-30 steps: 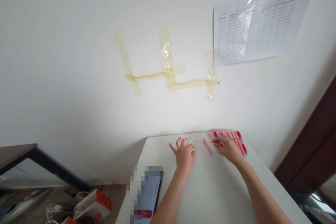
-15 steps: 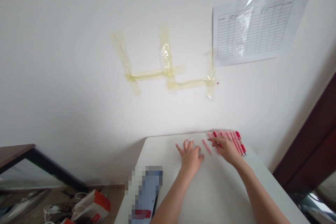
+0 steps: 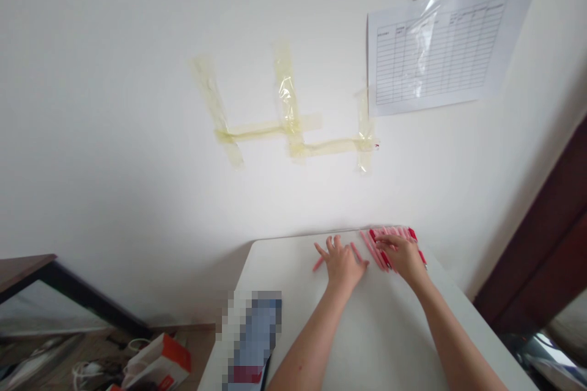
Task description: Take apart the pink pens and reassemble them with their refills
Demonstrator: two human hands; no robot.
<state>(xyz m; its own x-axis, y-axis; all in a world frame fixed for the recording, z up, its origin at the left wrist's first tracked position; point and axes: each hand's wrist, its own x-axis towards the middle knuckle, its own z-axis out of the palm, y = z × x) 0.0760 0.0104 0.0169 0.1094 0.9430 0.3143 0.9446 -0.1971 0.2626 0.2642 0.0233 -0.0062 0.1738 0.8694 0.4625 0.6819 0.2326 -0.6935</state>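
My left hand (image 3: pixel 343 264) is on the white table with its fingers spread. A pink pen (image 3: pixel 318 264) lies by its outer side, partly covered by the hand. Another pink pen (image 3: pixel 356 251) lies between its fingers and thumb; whether they touch it is unclear. My right hand (image 3: pixel 404 258) rests over a row of pink and red pens, its fingers loosely bent and apart, covering the row's middle. At the row's left end, a pink pen (image 3: pixel 369 249) lies slanted beside a red pen (image 3: pixel 372 234). I see nothing lifted in the right hand.
The white table (image 3: pixel 367 342) stands against the wall. A blurred-out phone-like device (image 3: pixel 254 336) lies at its left edge. Tape strips (image 3: pixel 288 98) and a printed sheet (image 3: pixel 435 55) are stuck on the wall. An orange-and-white box (image 3: pixel 160 363) and cables are on the floor at left.
My left hand has shifted right, and a pink pen now shows on its left side. My right hand has moved slightly right with its fingers more bent, exposing more of the row's left end.
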